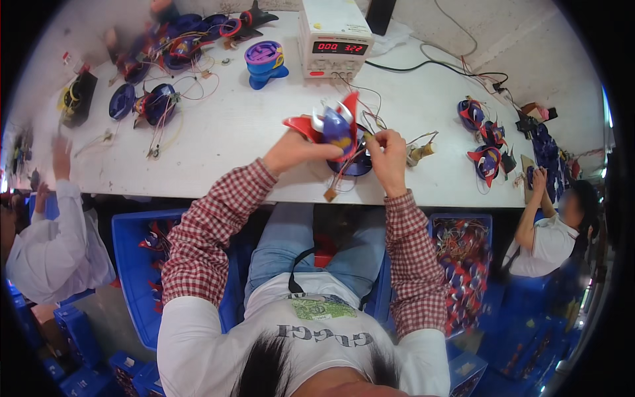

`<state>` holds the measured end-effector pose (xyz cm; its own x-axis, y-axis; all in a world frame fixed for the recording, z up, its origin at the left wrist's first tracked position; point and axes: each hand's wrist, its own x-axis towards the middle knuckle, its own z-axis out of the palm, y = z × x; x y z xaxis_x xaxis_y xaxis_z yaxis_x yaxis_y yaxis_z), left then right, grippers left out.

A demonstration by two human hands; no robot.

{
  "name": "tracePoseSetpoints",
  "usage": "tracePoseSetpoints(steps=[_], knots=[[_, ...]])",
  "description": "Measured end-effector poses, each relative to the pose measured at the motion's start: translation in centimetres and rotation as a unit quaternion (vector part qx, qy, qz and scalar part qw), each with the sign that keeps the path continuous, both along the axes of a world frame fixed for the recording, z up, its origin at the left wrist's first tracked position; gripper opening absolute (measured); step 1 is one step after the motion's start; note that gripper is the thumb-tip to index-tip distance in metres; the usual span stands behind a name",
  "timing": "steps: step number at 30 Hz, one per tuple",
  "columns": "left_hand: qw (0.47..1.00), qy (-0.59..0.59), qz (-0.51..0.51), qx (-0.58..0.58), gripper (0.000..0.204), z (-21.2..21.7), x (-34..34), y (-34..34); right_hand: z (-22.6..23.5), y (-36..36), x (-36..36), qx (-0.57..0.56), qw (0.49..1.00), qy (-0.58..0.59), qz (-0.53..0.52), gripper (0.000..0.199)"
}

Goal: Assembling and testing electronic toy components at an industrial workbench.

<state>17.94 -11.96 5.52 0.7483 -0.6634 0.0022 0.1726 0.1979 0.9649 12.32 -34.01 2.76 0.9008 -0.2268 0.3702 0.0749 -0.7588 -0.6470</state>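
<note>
My left hand point(296, 151) is closed around a toy part point(338, 132), purple with red wing-like pieces and white horns. Slight blur softens its upper edge. Under it, close to the table's near edge, is a dark purple round shell point(358, 167) with thin wires. A small brown piece point(330, 195) hangs from those wires. Beside the shell, my right hand point(389, 156) pinches with thumb and forefinger at the wires; what exactly sits between the fingertips is too small to make out. To its right lies a tan piece with wires point(419, 153).
A power supply point(335, 40) with a red lit display stands behind my hands, its leads running forward. Nearby is a purple and blue toy base point(264, 63). Wired toy parts point(159, 106) lie left, more toys point(488, 142) right. Blue bins point(135, 278) flank my legs; people sit both sides.
</note>
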Motion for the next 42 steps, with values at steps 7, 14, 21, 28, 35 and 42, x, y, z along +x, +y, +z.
tracePoseSetpoints(steps=[7, 14, 21, 28, 35, 42], knots=[[0.969, -0.172, 0.121, 0.129, 0.092, -8.0, 0.0, -2.7, -2.6, 0.7, -0.4, 0.12, 0.99, -0.065, 0.022, 0.016], [0.983, 0.071, 0.126, -0.111, 0.066, 0.7, -5.1, 4.1, 5.2, 8.8, -1.0, 0.266, 0.95, -0.081, 0.141, 0.019], [0.932, -0.003, 0.306, -0.194, 0.067, 2.3, -6.6, 19.7, 7.3, 17.7, -0.6, 0.203, 0.893, -0.034, 0.4, 0.039], [0.881, 0.02, 0.472, -0.011, 0.041, 1.2, 4.4, 36.3, 2.8, 18.1, -2.5, 0.088, 0.917, -0.025, 0.387, 0.036], [0.922, -0.016, 0.364, 0.135, 0.042, 0.9, 9.0, 34.5, 3.0, 11.5, -9.6, 0.077, 0.966, 0.051, 0.241, 0.025], [0.831, -0.076, 0.449, 0.319, 0.046, 0.0, 14.6, 37.1, 5.6, -1.7, -12.5, 0.091, 0.989, 0.071, -0.09, 0.023]])
